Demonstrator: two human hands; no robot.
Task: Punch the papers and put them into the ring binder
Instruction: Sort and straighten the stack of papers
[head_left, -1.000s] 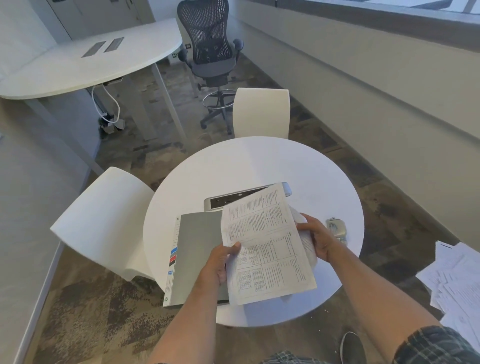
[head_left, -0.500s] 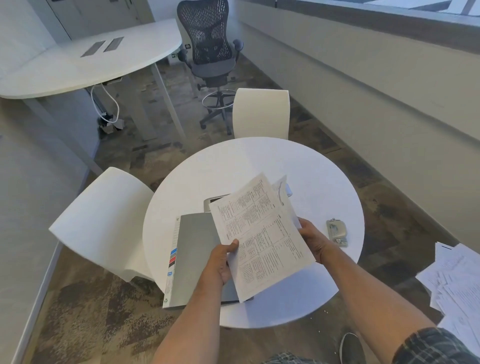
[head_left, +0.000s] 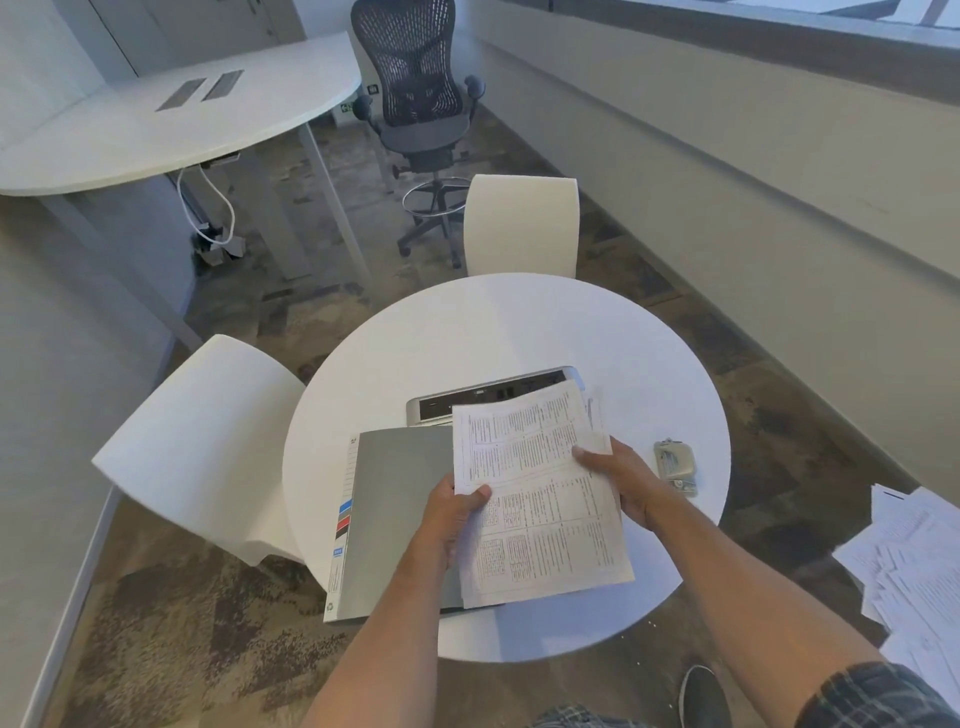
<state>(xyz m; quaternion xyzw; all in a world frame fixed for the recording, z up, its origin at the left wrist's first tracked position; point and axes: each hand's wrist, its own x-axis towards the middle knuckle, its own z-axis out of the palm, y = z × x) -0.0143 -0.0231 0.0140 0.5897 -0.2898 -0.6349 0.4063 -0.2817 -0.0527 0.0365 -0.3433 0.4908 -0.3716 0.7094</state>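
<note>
We gripped thin printed papers (head_left: 540, 493) w/ both hands, left hand (head_left: 452, 514) & right hand (head_left: 623, 478), over matte grey ring binder (head_left: 400, 519) on round white worktop (head_left: 467, 332).

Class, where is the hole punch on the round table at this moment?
In the head view, the hole punch sits near the right edge of the round table, just beyond the right hand, apart from the papers.

The papers (head_left: 540, 493) I hold hide part of my binder (head_left: 400, 519) and the table's socket panel (head_left: 488, 397). Their print is too small to read. The loose sheets (head_left: 914, 566) run off the right edge.
</note>
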